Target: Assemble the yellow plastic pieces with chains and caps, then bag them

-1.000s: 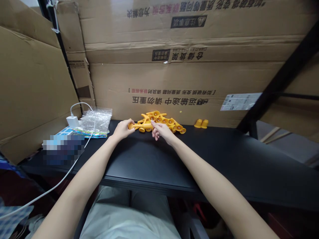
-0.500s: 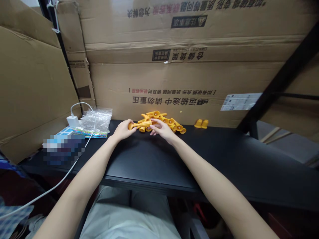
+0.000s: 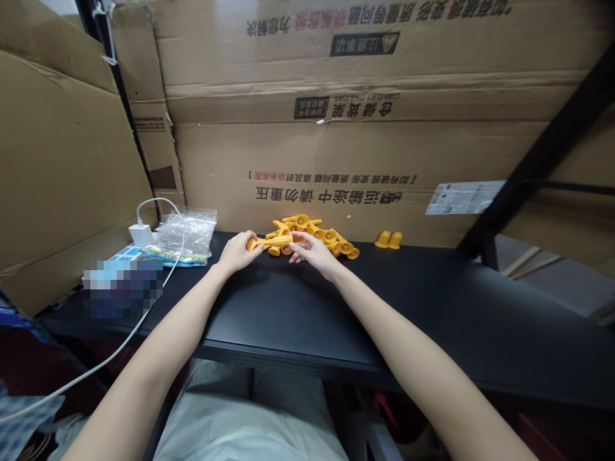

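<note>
My left hand (image 3: pixel 239 250) is closed on the left, flared end of a yellow plastic piece (image 3: pixel 280 241) with a narrow stem. Its thicker right part is pinched by my right hand (image 3: pixel 312 251). The piece lies roughly level between both hands, just above the black tabletop (image 3: pixel 288 301). Right behind my fingers is a heap of similar yellow flared pieces (image 3: pixel 331 235), many with their round cups facing me. My fingers hide part of the heap.
Two yellow cup-shaped pieces (image 3: pixel 388 239) stand side by side to the right. On the left are a clear plastic bag (image 3: pixel 187 232), a white charger (image 3: pixel 141 234) and its white cable (image 3: pixel 120 349). A cardboard panel (image 3: pixel 307 147) closes off the back.
Almost nothing differs. Both hands keep the same grip on the yellow piece, with only slight movement of the right fingers.
</note>
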Demonstrator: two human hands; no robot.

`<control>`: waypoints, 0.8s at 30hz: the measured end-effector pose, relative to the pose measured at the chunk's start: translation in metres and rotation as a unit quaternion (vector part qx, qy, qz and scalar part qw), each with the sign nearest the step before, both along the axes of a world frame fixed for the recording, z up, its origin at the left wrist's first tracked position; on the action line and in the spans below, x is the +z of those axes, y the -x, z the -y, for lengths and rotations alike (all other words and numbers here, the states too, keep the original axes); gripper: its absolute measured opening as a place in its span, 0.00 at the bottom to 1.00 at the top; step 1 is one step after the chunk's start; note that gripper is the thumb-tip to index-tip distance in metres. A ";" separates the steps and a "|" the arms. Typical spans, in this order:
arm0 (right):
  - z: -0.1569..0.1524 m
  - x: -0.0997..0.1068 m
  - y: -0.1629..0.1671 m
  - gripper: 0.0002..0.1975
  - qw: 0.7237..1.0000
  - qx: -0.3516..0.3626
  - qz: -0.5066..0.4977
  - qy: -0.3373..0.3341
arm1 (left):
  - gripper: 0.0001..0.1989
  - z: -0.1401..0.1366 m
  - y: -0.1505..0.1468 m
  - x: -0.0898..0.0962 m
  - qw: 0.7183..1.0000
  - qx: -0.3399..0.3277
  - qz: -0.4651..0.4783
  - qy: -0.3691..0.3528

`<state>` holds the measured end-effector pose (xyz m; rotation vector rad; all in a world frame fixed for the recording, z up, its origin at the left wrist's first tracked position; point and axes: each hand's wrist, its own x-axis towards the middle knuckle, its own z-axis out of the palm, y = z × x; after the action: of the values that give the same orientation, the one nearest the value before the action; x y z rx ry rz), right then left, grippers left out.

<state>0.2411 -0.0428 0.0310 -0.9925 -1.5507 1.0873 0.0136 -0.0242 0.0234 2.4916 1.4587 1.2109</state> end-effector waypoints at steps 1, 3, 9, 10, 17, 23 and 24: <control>0.000 0.000 0.000 0.21 1.000 0.000 -0.001 0.002 | 0.13 0.000 0.000 0.000 1.000 0.000 -0.001 -0.002; 0.001 0.001 0.000 0.20 1.000 -0.003 -0.002 0.005 | 0.13 0.000 0.000 0.000 1.000 -0.002 0.000 -0.007; 0.002 0.001 0.001 0.20 1.000 -0.013 -0.007 0.020 | 0.12 0.001 -0.001 0.001 1.000 0.002 0.002 -0.009; 0.002 0.001 0.002 0.19 1.000 -0.012 -0.009 0.024 | 0.12 0.002 -0.001 0.001 1.000 0.001 0.002 -0.008; 0.003 0.001 0.002 0.19 0.999 0.017 -0.024 0.045 | 0.13 0.003 0.000 0.003 1.000 -0.008 0.003 0.008; -0.001 0.000 0.001 0.23 0.997 0.000 -0.081 -0.008 | 0.28 0.002 0.001 0.001 0.995 -0.050 0.075 0.033; -0.003 0.001 0.000 0.24 0.996 -0.013 -0.083 -0.026 | 0.29 0.002 0.001 0.000 0.994 -0.051 0.084 0.038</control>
<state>0.2412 -0.0399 0.0315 -0.8636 -1.4195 1.0784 0.0124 -0.0262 0.0237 2.3193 1.2965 1.2855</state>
